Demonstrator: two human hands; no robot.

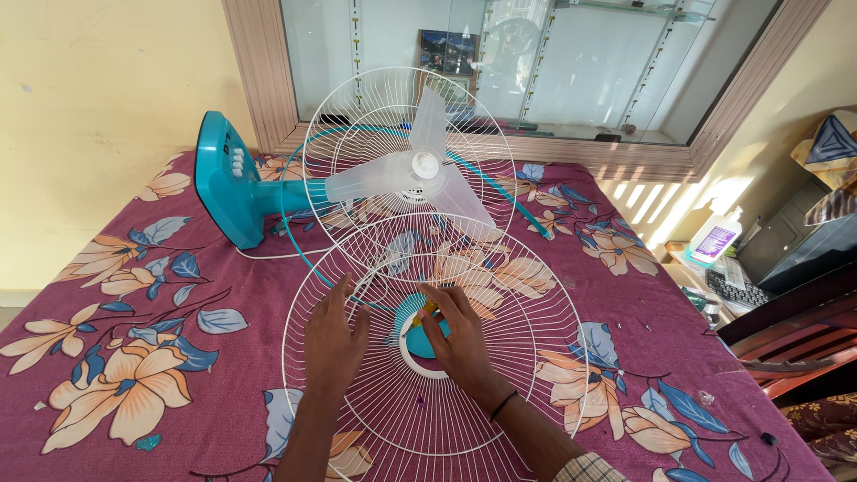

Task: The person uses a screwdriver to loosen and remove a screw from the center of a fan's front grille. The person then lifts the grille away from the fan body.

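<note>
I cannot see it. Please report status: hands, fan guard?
Left hand flat on white wire guard. Right hand at its teal hub, fingers bent. Nothing blocking.

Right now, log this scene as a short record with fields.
surface: floral maroon cloth
left hand: flat on the loose white fan guard, fingers spread
right hand: fingertips at the teal centre cap
behind: teal fan lying on its side, clear blades bare in the rear guard
</note>
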